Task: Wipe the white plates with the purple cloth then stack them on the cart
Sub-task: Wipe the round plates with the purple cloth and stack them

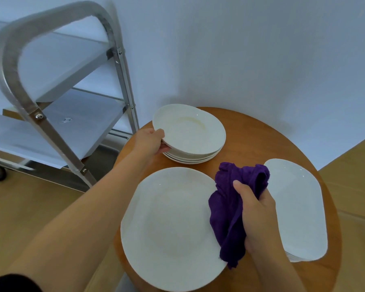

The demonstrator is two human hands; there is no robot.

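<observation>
Looks like a dining or food-service room, perhaps a restaurant back area or canteen. Shown by a steel service cart with tiered shelves and a caster wheel, parked just beside a small round wooden desk. Also by white plates set out on that desk in several stacks, some with faint yellowish marks of use, and a purple cloth among them. Plain pale walls, light wood-look floor, no household furnishings in view.

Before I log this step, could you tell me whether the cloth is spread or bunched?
Bunched: the right hand grips the cloth crumpled.
</observation>
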